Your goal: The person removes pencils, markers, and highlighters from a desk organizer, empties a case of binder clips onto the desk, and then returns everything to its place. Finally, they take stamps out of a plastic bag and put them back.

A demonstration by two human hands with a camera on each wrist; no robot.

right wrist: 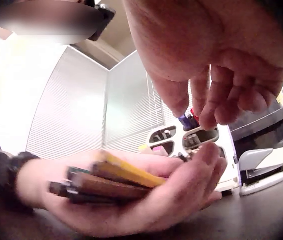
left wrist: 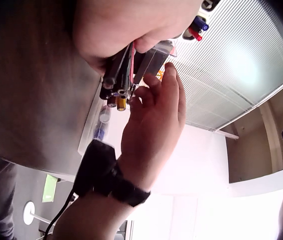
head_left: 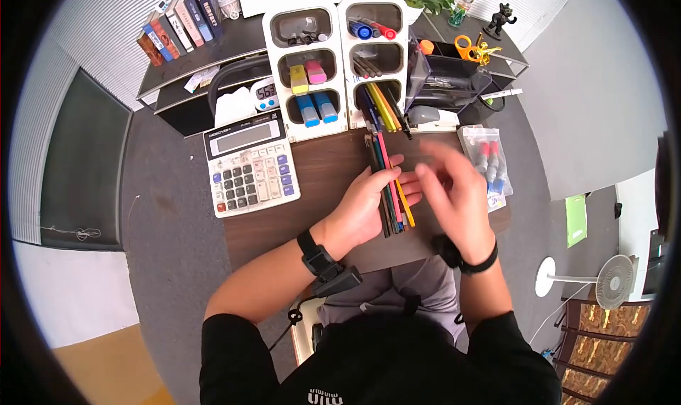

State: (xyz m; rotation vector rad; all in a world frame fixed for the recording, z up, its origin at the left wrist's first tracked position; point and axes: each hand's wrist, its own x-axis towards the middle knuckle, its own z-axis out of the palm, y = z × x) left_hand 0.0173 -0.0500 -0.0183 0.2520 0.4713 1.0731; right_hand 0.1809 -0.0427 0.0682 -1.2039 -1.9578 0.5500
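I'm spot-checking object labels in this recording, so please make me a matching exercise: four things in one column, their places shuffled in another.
Things
1. Bundle of pens or pencils
2. Calculator
3. Blue highlighters
4. Red marker

Places
A. Bottom compartment of the left white organizer
B. Top compartment of the right white organizer
C. In the left hand
D. At the left edge of the desk

Pairs: 1-C, 2-D, 3-A, 4-B

Pencil bundle [head_left: 394, 199]: mid pt partly hidden by L hand [head_left: 365, 201], exact count unclear. R hand [head_left: 457, 201], just rt of bundle: fingertips blurred. Books [head_left: 183, 23], beyond bundle to L: spine txt too small.
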